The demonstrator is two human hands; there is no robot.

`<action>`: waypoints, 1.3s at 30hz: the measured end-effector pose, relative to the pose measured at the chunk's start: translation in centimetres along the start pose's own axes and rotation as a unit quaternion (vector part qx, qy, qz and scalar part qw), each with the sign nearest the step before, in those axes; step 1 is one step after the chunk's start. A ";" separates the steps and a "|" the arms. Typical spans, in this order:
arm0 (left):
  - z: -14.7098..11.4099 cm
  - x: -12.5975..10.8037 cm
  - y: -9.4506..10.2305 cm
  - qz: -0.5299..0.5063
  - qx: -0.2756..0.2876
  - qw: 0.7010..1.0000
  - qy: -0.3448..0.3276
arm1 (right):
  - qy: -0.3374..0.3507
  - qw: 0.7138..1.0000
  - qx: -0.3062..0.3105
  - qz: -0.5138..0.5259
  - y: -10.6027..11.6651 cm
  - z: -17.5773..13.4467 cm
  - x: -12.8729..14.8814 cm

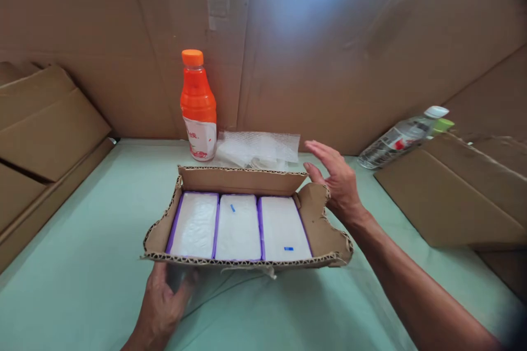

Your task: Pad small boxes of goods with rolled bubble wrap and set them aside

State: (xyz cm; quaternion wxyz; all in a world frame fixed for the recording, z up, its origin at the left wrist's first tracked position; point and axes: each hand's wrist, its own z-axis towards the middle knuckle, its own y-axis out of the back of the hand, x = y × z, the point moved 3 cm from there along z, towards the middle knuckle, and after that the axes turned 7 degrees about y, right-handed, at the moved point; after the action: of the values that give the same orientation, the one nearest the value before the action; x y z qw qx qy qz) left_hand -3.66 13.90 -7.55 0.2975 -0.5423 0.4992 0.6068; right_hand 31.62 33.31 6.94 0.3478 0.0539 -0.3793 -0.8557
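A shallow cardboard box (242,180) with torn, wavy rims is in the middle of the view. Inside it, three white packs with purple edges lie side by side: the left pack (195,225), the middle pack (239,230) and the right pack (285,225). My left hand (162,304) is at the box's front left, its fingertips hidden under the front edge and its thumb blurred; it appears to support the box from below. My right hand (335,178) is beside the back right corner, fingers spread and curved, holding nothing; whether it touches the rim is unclear.
Behind the box stand an orange bottle (198,107) and some crumpled bubble wrap (263,148). A clear plastic bottle (397,140) leans at the right against a cardboard piece (448,192). Folded cardboard (53,120) fills the left side. A tall cardboard wall (313,66) closes off the back.
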 end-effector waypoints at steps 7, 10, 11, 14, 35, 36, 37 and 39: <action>0.0 -2.7 -0.8 -0.001 0.008 1.000 -0.026 | 0.026 0.976 0.212 0.036 -3.5 1.5 2.4; 0.2 -3.0 -0.6 -0.004 0.013 0.999 -0.049 | 0.031 0.970 0.240 0.032 -7.2 4.4 2.0; 0.3 -2.9 -0.6 -0.005 0.017 0.999 -0.050 | 0.030 0.971 0.237 0.031 -7.9 5.1 1.8; 0.5 -2.6 -0.5 -0.002 0.036 0.999 -0.041 | 0.005 0.981 0.193 0.015 -7.2 5.8 0.8; 0.8 -5.6 0.8 -0.033 0.057 0.997 -0.027 | 0.104 0.924 0.288 0.229 4.1 -19.1 23.8; 0.9 -5.9 1.1 -0.032 0.072 0.997 -0.022 | 0.118 0.913 0.307 0.241 3.8 -18.4 24.3; 1.0 -6.1 1.6 -0.027 0.086 0.996 -0.019 | 0.124 0.907 0.312 0.254 3.8 -17.9 24.4; 1.1 -6.5 2.6 -0.018 0.110 0.994 -0.016 | 0.106 0.908 0.289 0.283 4.6 -17.3 23.5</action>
State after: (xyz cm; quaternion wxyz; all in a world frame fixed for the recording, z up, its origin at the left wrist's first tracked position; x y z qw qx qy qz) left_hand -4.84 15.28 -0.71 0.3742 -0.5057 0.5483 0.5510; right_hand 22.68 5.59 1.89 0.5827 0.1332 -0.5704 -0.5633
